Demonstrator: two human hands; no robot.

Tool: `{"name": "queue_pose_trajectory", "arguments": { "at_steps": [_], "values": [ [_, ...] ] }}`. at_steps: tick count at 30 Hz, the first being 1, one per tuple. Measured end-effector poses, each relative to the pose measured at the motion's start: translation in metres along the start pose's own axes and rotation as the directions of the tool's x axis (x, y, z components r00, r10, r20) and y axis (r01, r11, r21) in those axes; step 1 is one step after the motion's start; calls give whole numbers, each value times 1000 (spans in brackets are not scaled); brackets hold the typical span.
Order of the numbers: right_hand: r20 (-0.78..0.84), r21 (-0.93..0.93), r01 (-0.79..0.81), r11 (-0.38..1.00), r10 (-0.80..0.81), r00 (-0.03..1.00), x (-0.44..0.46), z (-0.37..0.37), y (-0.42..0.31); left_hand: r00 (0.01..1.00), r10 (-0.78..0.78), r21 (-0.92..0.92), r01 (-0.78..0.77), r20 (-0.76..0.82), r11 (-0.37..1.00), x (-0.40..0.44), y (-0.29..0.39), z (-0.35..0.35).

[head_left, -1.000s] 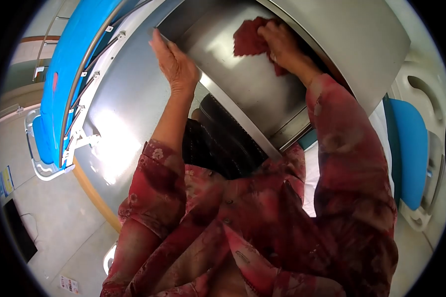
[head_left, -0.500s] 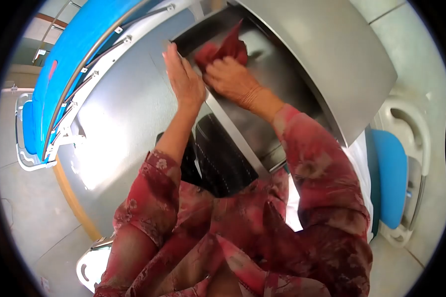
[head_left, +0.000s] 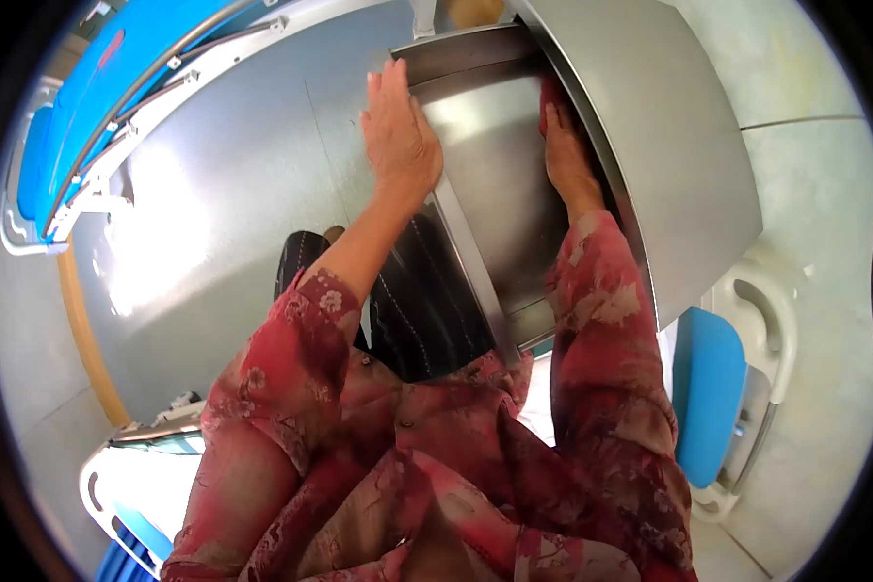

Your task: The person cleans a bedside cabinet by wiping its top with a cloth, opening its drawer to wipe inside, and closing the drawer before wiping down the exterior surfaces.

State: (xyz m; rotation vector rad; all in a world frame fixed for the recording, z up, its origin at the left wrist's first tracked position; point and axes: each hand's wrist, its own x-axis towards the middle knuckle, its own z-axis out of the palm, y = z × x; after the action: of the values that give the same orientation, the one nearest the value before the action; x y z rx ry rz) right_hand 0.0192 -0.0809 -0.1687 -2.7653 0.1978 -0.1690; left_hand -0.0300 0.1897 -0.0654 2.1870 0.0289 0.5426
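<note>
A metal drawer (head_left: 490,155) is pulled out from under a steel cabinet top (head_left: 650,126). My left hand (head_left: 404,141) lies with fingers outstretched against the drawer's front edge and holds nothing. Deep inside, beside the cabinet, my right hand (head_left: 569,165) has a red cloth (head_left: 549,97) under its fingers. Only part of the cloth shows; the fingers and the cabinet edge cover the rest.
At upper left stands a bed with a blue mattress (head_left: 155,39) and metal side rails. White-and-blue bed end panels (head_left: 713,398) are at the right. My knees in dark striped trousers (head_left: 422,301) are close to the drawer front. Grey tiles (head_left: 805,165) cover the floor.
My right hand has moved with the red cloth from the drawer's front part to its rear, near the cabinet. My left hand stays at the front edge. The view has shifted slightly.
</note>
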Motion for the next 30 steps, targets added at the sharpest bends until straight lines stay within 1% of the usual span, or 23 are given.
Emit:
{"name": "queue_pose_trajectory", "arguments": {
  "at_steps": [1,2,4,5,6,8,9,11,12,14,15,16,18,19,20,22,23,24,26,27,28,29,30],
  "values": [
    [-62,-104,60,993,-67,996,-10,-1,3,1000,16,47,-16,-4,999,-1,1,-1],
    [-48,-121,81,989,-88,995,-23,-10,-5,999,32,94,-31,-9,995,-2,-1,-2],
    [106,-418,123,900,-86,991,-55,-34,-14,1000,7,81,-5,-24,997,-2,-3,-5],
    [115,-441,97,892,-51,992,-69,-40,-15,1000,13,87,-12,-18,996,-2,-2,-8],
    [130,-462,116,879,-62,990,-82,-48,-17,1000,19,93,-18,-13,996,-3,-2,-11],
    [288,-516,-51,855,229,930,-103,-66,-25,999,-5,72,8,-42,997,-3,-7,-9],
    [293,-537,-29,843,219,931,-116,-66,-21,999,2,71,1,-52,997,-3,-10,-10],
    [292,-565,-96,819,308,906,-144,-69,-10,998,-21,55,24,-66,998,-6,-12,-13],
    [298,-586,-76,806,302,905,-153,-75,-12,997,-20,34,22,-70,999,-7,-13,-16],
    [459,-613,80,786,272,846,-167,-86,-44,996,-44,8,45,-84,999,-9,-16,-23],
    [499,-591,137,795,226,837,-170,-85,-48,996,-39,21,41,-78,999,-9,-17,-26],
    [505,-599,147,787,228,833,-173,-85,-53,997,-28,35,31,-71,999,-9,-17,-26],
    [573,-522,227,822,141,808,-184,-81,-67,996,-23,25,25,-83,999,-7,-21,-25],
    [560,-453,266,851,40,828,-191,-80,-72,996,-8,22,10,-87,1000,-7,-20,-25],
    [559,-458,266,849,43,828,-197,-81,-77,996,-11,17,13,-87,1000,-8,-19,-25],
    [563,-160,497,853,-335,755,-203,-84,-93,994,-3,-9,2,-112,1000,-8,-19,-25],
    [558,-69,444,893,-334,759,-204,-94,-112,994,0,-9,-1,-110,1000,-8,-19,-25],
    [555,-69,437,897,-330,764,-199,-104,-116,993,-12,-13,10,-115,1000,-8,-21,-24],
    [581,21,235,972,-203,788,-177,-127,-112,993,-9,-13,8,-118,1000,-7,-20,-25],
    [438,-154,281,947,-189,879,-165,-139,-114,995,-17,-5,17,-103,1000,-5,-20,-26],
    [282,-330,283,900,-192,940,-157,-146,-114,996,-26,2,26,-84,1000,-7,-18,-26],
    [275,-325,263,908,-176,945,-151,-143,-105,998,-12,4,12,-66,1000,-10,-17,-22],
    [243,-405,277,871,-189,951,-143,-139,-96,999,-21,22,22,-46,1000,-10,-16,-18]
  ]
}}
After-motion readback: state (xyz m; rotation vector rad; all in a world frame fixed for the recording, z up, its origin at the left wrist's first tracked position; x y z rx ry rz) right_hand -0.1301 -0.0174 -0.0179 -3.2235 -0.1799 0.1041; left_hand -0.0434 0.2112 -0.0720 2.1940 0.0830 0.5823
